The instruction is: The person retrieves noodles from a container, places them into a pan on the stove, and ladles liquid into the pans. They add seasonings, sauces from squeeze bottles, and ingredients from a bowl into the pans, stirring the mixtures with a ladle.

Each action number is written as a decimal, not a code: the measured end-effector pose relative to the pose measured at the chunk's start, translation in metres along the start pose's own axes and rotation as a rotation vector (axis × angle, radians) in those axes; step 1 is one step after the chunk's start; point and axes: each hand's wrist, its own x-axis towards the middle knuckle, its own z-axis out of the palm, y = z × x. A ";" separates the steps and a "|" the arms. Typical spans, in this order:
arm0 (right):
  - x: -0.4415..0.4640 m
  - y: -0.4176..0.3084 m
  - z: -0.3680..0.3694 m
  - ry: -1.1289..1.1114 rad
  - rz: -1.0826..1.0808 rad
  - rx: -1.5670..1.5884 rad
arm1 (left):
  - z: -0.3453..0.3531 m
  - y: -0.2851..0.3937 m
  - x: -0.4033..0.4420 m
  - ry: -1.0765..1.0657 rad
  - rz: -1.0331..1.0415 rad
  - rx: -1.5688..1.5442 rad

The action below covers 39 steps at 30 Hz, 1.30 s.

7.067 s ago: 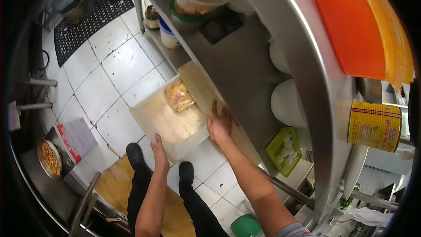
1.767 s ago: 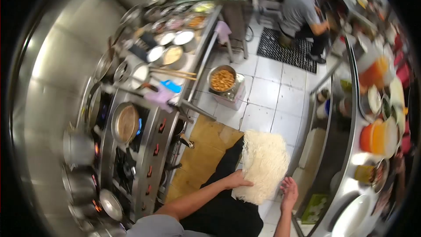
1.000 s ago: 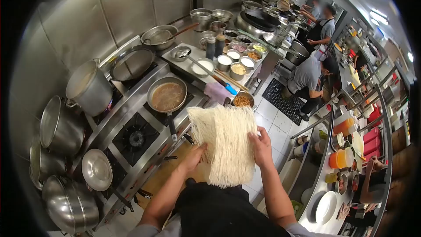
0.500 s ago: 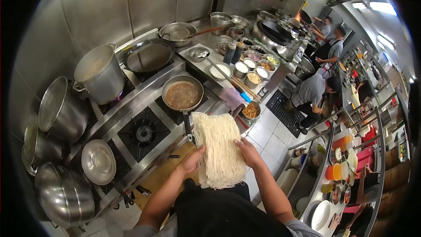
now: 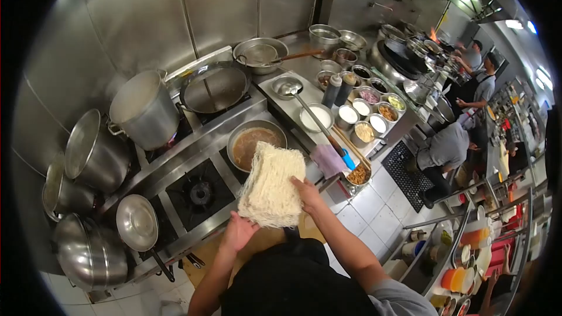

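Observation:
A large pale block of dried rice vermicelli (image 5: 272, 186) is held tilted between my two hands, its far edge above the frying pan (image 5: 278, 127). Brown liquid (image 5: 241, 143) shows in the pan, partly covered by the block. At the near-left corner of the noodles, my left hand (image 5: 239, 232) supports them from below, palm up. My right hand (image 5: 306, 194) grips the right side, thumb on top and the other fingers hidden underneath. The pan's handle is mostly hidden behind the noodles.
A bare burner (image 5: 200, 193) lies left of the pan; a tall stockpot (image 5: 144, 111) and a wok (image 5: 215, 90) stand behind. A ladle (image 5: 316, 114) spans the counter of ingredient tubs. Co-workers, including a crouching person (image 5: 442, 149), are at right.
Both hands have carried the noodle block forward, so it now overlaps the pan. The block has tilted, and my left hand has shifted from its side to its near corner. The view has shifted too.

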 end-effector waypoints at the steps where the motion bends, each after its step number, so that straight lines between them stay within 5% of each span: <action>1: 0.021 0.003 0.002 -0.008 0.005 0.012 | 0.001 0.000 0.008 0.078 0.067 0.012; 11: 0.138 -0.006 0.032 -0.129 0.249 -0.121 | -0.003 0.012 0.101 0.651 0.222 0.087; 21: 0.114 0.025 0.000 -0.273 0.382 -0.352 | -0.056 0.020 0.109 0.777 -0.022 0.152; 29: 0.098 0.028 -0.002 -0.379 0.441 -0.125 | -0.025 0.002 0.123 0.804 0.254 -0.189; 32: 0.095 0.002 0.011 -0.428 0.494 -0.284 | -0.019 -0.010 0.142 0.870 0.395 0.132; 34: 0.095 -0.030 0.007 -0.480 0.401 -0.739 | -0.015 -0.007 0.161 0.995 0.411 0.178; 35: 0.096 -0.048 -0.001 -0.448 0.140 -1.073 | -0.019 -0.008 0.168 1.114 0.399 0.233; 36: 0.115 -0.046 -0.029 -0.397 -0.366 -1.352 | -0.034 -0.013 0.177 1.119 0.471 0.248; 38: 0.146 -0.086 -0.073 -0.175 -0.537 -1.438 | -0.045 -0.014 0.195 1.082 0.535 0.267; 39: 0.145 -0.110 -0.083 -0.085 -0.893 -1.587 | -0.057 -0.017 0.202 1.159 0.493 0.274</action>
